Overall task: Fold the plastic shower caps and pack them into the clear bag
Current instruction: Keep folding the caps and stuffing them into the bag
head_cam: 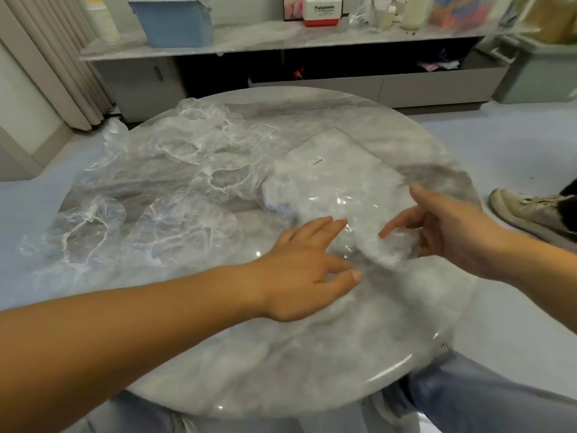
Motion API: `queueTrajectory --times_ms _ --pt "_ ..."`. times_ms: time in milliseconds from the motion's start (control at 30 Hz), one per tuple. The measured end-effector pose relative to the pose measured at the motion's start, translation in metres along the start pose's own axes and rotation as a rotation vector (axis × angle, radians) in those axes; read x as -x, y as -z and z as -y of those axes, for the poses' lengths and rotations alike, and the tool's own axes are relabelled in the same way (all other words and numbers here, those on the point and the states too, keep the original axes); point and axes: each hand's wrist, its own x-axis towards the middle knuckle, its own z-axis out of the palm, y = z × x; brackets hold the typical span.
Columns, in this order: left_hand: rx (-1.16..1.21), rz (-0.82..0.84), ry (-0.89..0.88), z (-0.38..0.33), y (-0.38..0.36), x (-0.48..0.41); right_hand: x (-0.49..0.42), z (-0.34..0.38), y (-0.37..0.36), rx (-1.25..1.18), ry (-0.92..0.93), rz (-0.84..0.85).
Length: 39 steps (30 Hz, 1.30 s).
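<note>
- "Panasonic" in dark print on the white front of a white-and-red box; the box stands on the shelf beyond the far edge of the table.
- A smaller line sits under that brand name, too small to read.
- Small white label with dark print sits on the clear bag, which lies on the table's right half; its characters are too small to read.
- No other text is legible.
</note>
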Motion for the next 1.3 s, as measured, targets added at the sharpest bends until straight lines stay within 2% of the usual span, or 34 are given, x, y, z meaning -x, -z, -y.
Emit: queueTrajectory --times_ms 133,267,400,567,700,933,1167,1300 --pt "-0.234 0.024 0.009 -0.007 -0.013 -0.008 0.007 -0.024 0.009 0.162 -0.047 0.115" --pt "-0.407 -0.017 0.042 -0.008 -0.019 -0.011 0.006 -0.037 -0.001 0.176 -0.106 0.092" --pt "-0.416 -0.053 -0.016 -0.013 -0.020 -0.009 -0.005 -0.036 -0.020 -0.041 -0.186 0.051" --pt "-0.378 -0.054 -0.052 -0.011 -0.020 -0.006 -0.013 -0.037 -0.045 -0.338 -0.226 0.185" --pt "-0.334 -0.031 -0.103 -0.005 -0.021 -0.004 -0.015 -0.035 -0.064 -0.628 -0.198 0.035" --pt "-0.339 -0.044 -0.126 0.007 -0.022 -0.006 -0.001 -0.027 -0.072 -0.826 -0.196 -0.064" --pt "-0.351 -0.031 -0.118 0.007 -0.019 -0.009 0.029 -0.030 -0.063 -0.797 -0.184 -0.073" --pt "-0.381 -0.015 -0.084 0.009 -0.020 -0.009 0.043 -0.027 -0.053 -0.603 -0.219 -0.154"
